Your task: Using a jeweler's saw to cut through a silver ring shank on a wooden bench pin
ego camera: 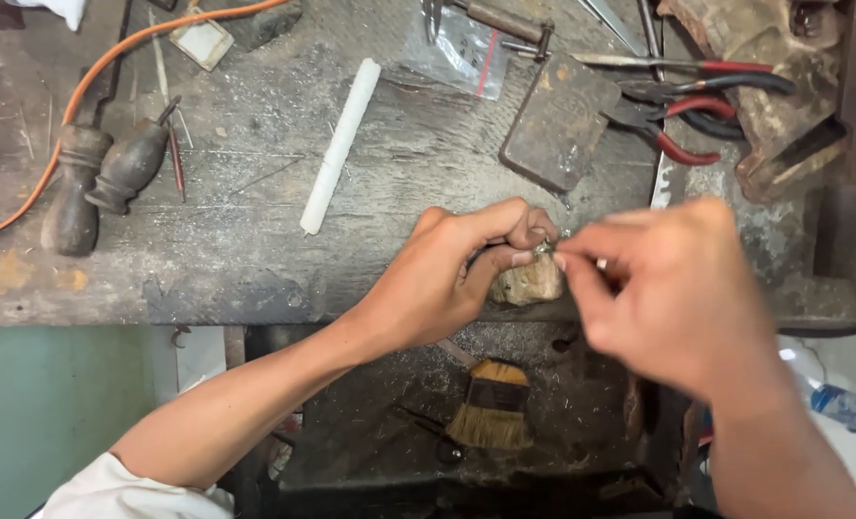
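Observation:
My left hand (457, 269) pinches a tiny shiny metal piece (543, 247) between thumb and forefinger, just above a worn wooden bench peg (529, 284) at the bench's front edge. From the right, my right hand (668, 288), blurred, meets it with fingertips touching the same small piece. A ring shows on one right finger. Whether the right hand holds a tool is hidden by blur.
On the worn bench (255, 250) lie a white rod (341, 130), two dark wooden tool handles (101, 178), an orange cable (91, 72), a dark flat block (558, 120), red-handled pliers (697, 106) and a plastic bag (461, 48). A brush (492, 404) lies on the tray below.

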